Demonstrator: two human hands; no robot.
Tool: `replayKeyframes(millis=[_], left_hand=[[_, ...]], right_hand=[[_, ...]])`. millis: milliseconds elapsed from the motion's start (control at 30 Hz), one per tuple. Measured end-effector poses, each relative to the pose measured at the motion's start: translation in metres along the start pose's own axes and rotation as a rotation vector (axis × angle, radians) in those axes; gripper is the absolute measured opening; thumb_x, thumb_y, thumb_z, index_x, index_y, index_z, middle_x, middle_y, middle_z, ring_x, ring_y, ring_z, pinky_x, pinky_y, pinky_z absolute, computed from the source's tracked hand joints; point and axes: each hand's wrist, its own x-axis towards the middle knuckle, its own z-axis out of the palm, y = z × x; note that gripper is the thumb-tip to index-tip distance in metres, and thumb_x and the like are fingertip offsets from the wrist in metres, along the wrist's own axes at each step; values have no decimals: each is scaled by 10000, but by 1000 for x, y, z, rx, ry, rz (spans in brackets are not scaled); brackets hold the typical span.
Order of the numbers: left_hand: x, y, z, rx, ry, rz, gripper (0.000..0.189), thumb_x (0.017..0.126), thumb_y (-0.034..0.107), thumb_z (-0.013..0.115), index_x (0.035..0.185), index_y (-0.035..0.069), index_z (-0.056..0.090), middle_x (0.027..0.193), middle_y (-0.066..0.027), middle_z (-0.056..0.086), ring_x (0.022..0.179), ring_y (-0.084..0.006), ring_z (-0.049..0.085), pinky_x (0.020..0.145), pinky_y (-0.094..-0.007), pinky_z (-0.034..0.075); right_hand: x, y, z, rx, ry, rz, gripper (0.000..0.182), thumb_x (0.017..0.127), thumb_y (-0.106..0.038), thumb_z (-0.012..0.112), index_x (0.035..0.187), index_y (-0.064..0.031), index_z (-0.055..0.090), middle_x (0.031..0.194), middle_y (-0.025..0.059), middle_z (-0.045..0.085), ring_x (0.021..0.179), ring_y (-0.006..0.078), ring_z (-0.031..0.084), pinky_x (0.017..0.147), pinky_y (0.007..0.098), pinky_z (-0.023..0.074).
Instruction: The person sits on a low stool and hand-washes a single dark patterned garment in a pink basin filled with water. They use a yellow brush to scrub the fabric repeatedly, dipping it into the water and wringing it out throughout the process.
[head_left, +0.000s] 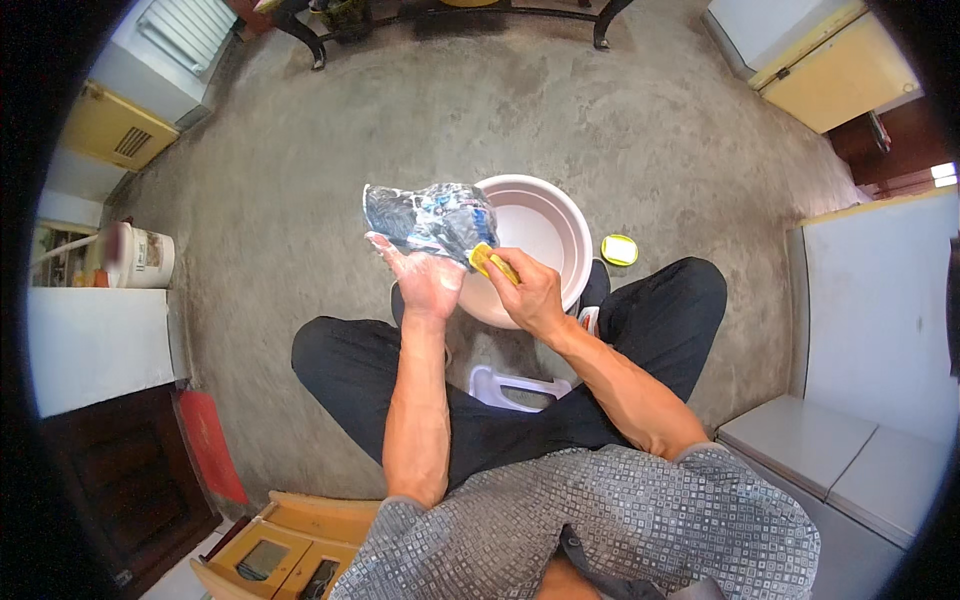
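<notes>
My left hand, palm up and smeared with white suds, supports a wet, dark patterned fabric item. Its thumb sticks out to the left, and its fingers are hidden by the item. Lather covers parts of the fabric, which has a pale edge at its left end; its exact kind cannot be told. In my right hand is a small yellow brush, held against the item's lower right edge. A pale pink plastic basin stands on the floor beneath, partly hidden by the item and my right hand.
On the concrete floor, right of the basin, sits a yellow-green soap dish with a white bar. A lilac plastic stool shows between my legs. White cabinets flank the right; a white bucket stands at left.
</notes>
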Motion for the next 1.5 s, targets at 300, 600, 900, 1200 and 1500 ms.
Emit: replayKeyframes(millis=[300,600,900,1200,1500], left_hand=[[1,4,-8,-173,-76,-25,961,890,871,494,1544,167,509,1552,-95,538,1421,-347,501,1226,-559,360],[12,-2,-19,-131,-72,-17,627,1023,586,542,1426,111,611,1435,-93,645,1324,-324,599,1183,-500,439],[14,9,-29,-72,-129,-108,567,955,468,676,1379,94,644,1407,-106,663,1310,-331,611,1177,-528,438],[21,24,-49,-167,-38,-76,596,993,475,621,1453,97,601,1466,-160,625,1353,-360,584,1172,-571,448],[31,12,-63,-129,-147,-172,469,1053,407,591,1404,97,621,1413,-104,653,1322,-305,605,1171,-482,467]], right_hand=[[4,-17,1,67,77,-95,171,938,-96,785,1085,-21,743,929,160,770,783,270,771,671,344,582],[57,-40,14,62,85,-183,172,935,-150,774,1073,-52,746,926,149,765,764,320,756,655,369,589],[36,-56,8,88,103,-112,152,942,-113,768,1061,-21,744,941,150,774,785,285,773,671,359,592],[31,-23,2,14,26,-104,159,948,-132,764,1076,-40,744,953,155,774,815,310,776,670,369,598],[76,-67,12,93,129,-164,164,940,-96,766,1087,-33,735,909,152,764,762,312,761,649,379,582]])
